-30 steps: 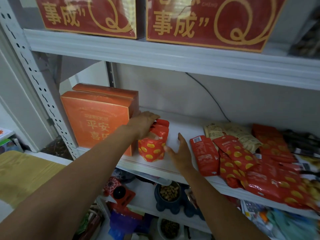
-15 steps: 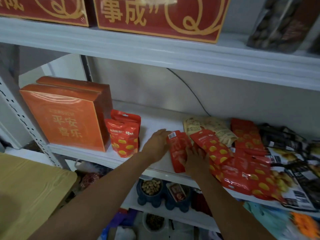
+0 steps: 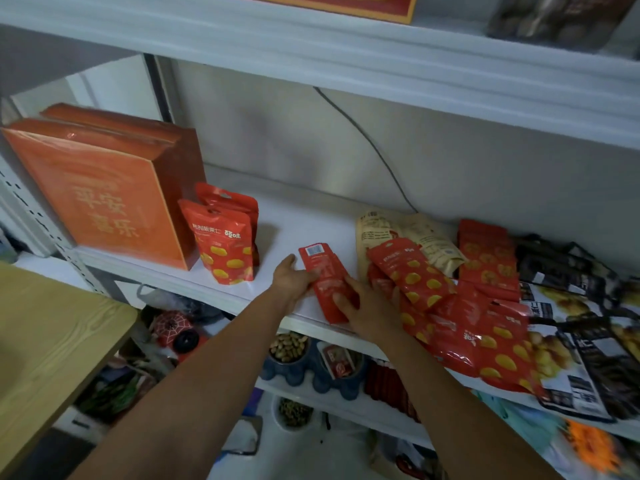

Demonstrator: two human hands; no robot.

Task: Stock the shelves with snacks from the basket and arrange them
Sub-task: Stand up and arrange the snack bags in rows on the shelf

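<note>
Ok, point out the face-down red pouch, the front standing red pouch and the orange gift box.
face-down red pouch (image 3: 322,268), head view, back panel below the barcode
front standing red pouch (image 3: 221,251), head view, printed front face
orange gift box (image 3: 100,202), head view, front panel

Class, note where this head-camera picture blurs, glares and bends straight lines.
Head view: dark packets at the right edge are smeared with blur; a glint sits on the orange box top; the upper shelf edge bows slightly, wide-angle distortion; the upright red pouches read sharply.
</note>
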